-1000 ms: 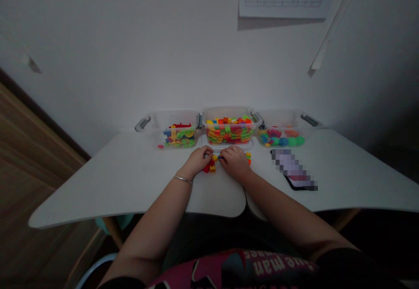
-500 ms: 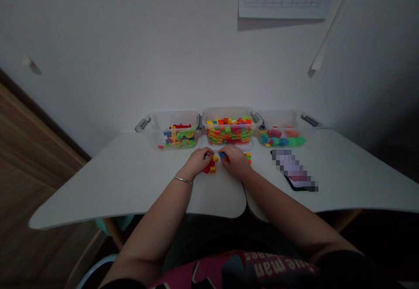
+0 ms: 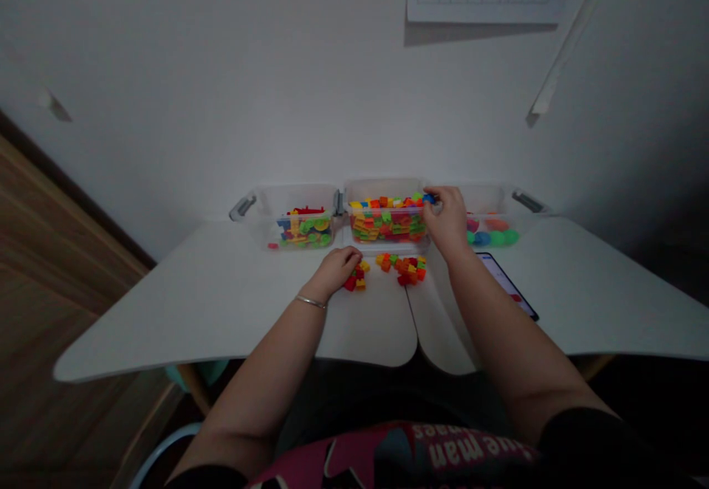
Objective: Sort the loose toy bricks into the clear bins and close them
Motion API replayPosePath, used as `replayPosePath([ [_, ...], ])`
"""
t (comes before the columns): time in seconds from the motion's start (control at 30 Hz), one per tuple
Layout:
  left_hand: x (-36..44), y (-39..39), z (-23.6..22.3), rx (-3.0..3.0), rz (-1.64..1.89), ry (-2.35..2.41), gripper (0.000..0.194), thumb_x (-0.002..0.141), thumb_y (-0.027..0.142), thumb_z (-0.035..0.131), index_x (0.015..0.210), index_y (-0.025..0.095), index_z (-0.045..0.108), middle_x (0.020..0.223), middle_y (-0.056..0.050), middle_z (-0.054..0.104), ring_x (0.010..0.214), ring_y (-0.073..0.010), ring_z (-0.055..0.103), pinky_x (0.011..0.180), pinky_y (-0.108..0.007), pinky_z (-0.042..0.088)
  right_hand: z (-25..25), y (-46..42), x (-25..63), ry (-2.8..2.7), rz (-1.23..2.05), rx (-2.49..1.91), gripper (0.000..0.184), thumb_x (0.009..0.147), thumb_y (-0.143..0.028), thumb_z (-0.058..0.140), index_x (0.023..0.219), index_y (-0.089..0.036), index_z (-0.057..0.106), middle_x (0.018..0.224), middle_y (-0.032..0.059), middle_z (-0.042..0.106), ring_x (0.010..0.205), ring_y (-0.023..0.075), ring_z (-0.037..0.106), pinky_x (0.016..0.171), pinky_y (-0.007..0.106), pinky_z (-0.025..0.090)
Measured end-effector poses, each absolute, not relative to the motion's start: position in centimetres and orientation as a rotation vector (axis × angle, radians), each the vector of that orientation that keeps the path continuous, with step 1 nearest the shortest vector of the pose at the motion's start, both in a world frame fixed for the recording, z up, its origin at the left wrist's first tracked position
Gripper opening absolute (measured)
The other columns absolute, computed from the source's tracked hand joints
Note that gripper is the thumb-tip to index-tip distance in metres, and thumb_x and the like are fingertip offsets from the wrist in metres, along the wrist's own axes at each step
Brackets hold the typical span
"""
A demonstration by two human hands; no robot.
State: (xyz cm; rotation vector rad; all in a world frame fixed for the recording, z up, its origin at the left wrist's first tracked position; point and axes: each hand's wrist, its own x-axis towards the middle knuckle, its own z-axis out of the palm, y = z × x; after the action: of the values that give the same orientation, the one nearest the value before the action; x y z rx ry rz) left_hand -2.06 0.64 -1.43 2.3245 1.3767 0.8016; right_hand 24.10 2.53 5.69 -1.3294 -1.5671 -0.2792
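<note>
My right hand (image 3: 447, 221) is raised by the right end of the middle clear bin (image 3: 388, 247). Its thumb and fingertips pinch a blue toy brick (image 3: 428, 199). My left hand (image 3: 335, 270) rests low on the white table (image 3: 233, 304), fingers curled together beside a cluster of red and yellow bricks (image 3: 357, 278). Whether those fingers hold a brick is hidden from this angle. Between the two hands lies a second group of orange, green, yellow and red bricks (image 3: 410, 269). Many mixed bricks (image 3: 388, 224) fill the middle bin.
A left clear bin (image 3: 263, 234) holds green, yellow, blue and red pieces. In the right clear bin (image 3: 487, 197) are green and blue balls, partly behind my right hand. A phone (image 3: 507, 282) lies beside my right forearm. A seam (image 3: 410, 308) runs between tabletops.
My right hand has moved up and right from the table to the middle bin's right end, carrying the blue brick. The bricks it covered now show. My left hand has stayed nearly still.
</note>
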Motion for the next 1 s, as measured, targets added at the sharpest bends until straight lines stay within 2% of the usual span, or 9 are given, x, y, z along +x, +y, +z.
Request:
replayPosePath([
  [0.13,-2.2,0.9,-1.6,2.287,0.795,1.492,0.019,0.089,0.022,0.05,0.094,0.019,0.069,0.094,-0.007,0.074,0.088,-0.0192,0.068,0.082,-0.029,0.052,5.0,3.9,24.5,-1.629,-0.248,-1.465,0.03,0.089,-0.017,0.044,0.092,-0.014,0.073,0.098,0.0126,0.069,0.098,0.0242,0.061,0.094,0.039,0.048],
  [0.33,-2.4,1.2,-1.7,2.181,0.813,1.658,0.021,0.089,0.022,0.049,0.091,0.018,0.069,0.093,-0.008,0.074,0.089,-0.0211,0.067,0.082,-0.031,0.05,3.4,4.0,24.4,-1.702,-0.365,-1.484,0.037,0.095,-0.027,0.037,0.093,-0.014,0.072,0.102,0.015,0.07,0.101,0.0273,0.059,0.099,0.046,0.042],
  [0.43,-2.4,1.4,-2.0,2.16,0.851,1.634,0.021,0.087,0.019,0.048,0.089,0.017,0.07,0.093,-0.008,0.074,0.089,-0.02,0.067,0.082,-0.029,0.05,2.9,3.9,24.1,-1.716,-0.379,-1.427,0.037,0.096,-0.03,0.036,0.099,-0.014,0.07,0.104,0.0154,0.07,0.106,0.0276,0.058,0.104,0.049,0.038],
  [0.5,-2.4,1.6,-2.1,2.161,0.87,1.61,0.021,0.086,0.019,0.049,0.088,0.017,0.07,0.091,-0.008,0.074,0.087,-0.0201,0.067,0.081,-0.029,0.05,2.6,3.7,23.7,-1.687,-0.364,-1.426,0.037,0.096,-0.033,0.038,0.109,-0.014,0.067,0.115,0.0163,0.067,0.116,0.029,0.054,0.108,0.053,0.033],
  [0.6,-2.4,1.6,-2.2,2.168,0.885,1.595,0.021,0.086,0.022,0.05,0.085,0.016,0.07,0.088,-0.009,0.073,0.083,-0.0206,0.066,0.078,-0.03,0.05,2.3,3.0,22.7,-1.624,-0.343,-1.453,0.041,0.094,-0.036,0.042,0.123,-0.014,0.061,0.135,0.0173,0.057,0.134,0.0325,0.039,0.114,0.058,0.025],
  [0.7,-2.3,1.5,-2.0,2.155,0.895,1.594,0.022,0.087,0.023,0.05,0.085,0.016,0.07,0.087,-0.009,0.073,0.082,-0.0203,0.065,0.077,-0.03,0.05,2.0,1.4,21.2,-1.616,-0.337,-1.41,0.044,0.092,-0.036,0.045,0.131,-0.017,0.056,0.144,0.0148,0.05,0.143,0.0337,0.027,0.116,0.062,0.018],
  [0.77,-2.2,1.4,-1.9,2.139,0.906,1.602,0.023,0.09,0.024,0.047,0.086,0.016,0.069,0.088,-0.008,0.073,0.082,-0.0198,0.065,0.078,-0.03,0.049,1.6,0.0,19.9,-1.681,-0.311,-1.321,0.042,0.091,-0.032,0.047,0.13,-0.018,0.057,0.144,0.0136,0.05,0.142,0.0327,0.028,0.117,0.06,0.019],
  [0.9,-2.1,1.2,-1.8,2.123,0.941,1.607,0.026,0.093,0.027,0.044,0.087,0.016,0.067,0.089,-0.009,0.072,0.081,-0.0195,0.064,0.078,-0.03,0.049,0.5,-2.3,17.5,-1.941,-0.205,-1.1,0.031,0.088,-0.022,0.052,0.114,-0.018,0.068,0.131,0.0115,0.06,0.135,0.0287,0.038,0.116,0.05,0.032],
  [1.0,-2.1,1.2,-1.8,2.113,0.949,1.607,0.023,0.092,0.025,0.046,0.089,0.016,0.066,0.09,-0.009,0.072,0.081,-0.0193,0.064,0.077,-0.03,0.049,-0.5,-3.2,16.5,-2.06,-0.166,-1.042,0.032,0.086,-0.014,0.052,0.112,-0.02,0.07,0.129,0.0086,0.064,0.13,0.0271,0.044,0.113,0.046,0.038],
])
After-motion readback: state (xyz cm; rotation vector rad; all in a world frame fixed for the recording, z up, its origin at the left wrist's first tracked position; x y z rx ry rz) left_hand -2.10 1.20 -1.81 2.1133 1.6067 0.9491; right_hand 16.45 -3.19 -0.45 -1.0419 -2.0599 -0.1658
